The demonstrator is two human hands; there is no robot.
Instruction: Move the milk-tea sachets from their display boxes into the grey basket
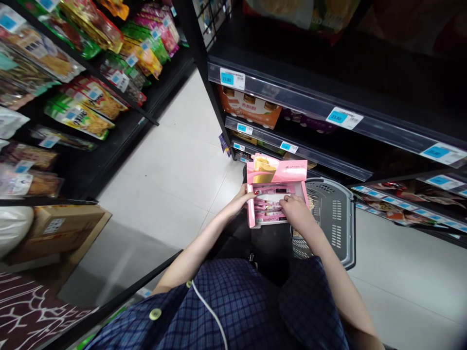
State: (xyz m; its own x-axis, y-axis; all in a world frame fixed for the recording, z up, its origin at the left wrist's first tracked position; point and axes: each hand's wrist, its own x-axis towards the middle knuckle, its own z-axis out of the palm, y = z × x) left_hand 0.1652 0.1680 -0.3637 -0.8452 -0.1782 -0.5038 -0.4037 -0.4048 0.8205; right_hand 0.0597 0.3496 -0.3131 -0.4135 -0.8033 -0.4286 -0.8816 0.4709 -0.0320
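A pink cardboard box [251, 214] is held in front of my body with its lid [292, 171] folded up. Inside it lie several slim pink sachets [268, 214], side by side. My left hand [241, 200] grips the box's left wall, the thumb over the rim and the other fingers hidden behind or below it. My right hand [296, 210] reaches in over the right side, its curled fingers on the end of a sachet in the middle. The fingertips are partly hidden.
Below the box, a grey shopping basket [345, 221] stands to the right. Black shelves with price tags [232, 78] rise ahead, holding an orange carton [250, 107]. At left are shelves of snack packets [82, 114] and a cardboard box [69, 228]. Pale floor tiles [164, 165] lie between.
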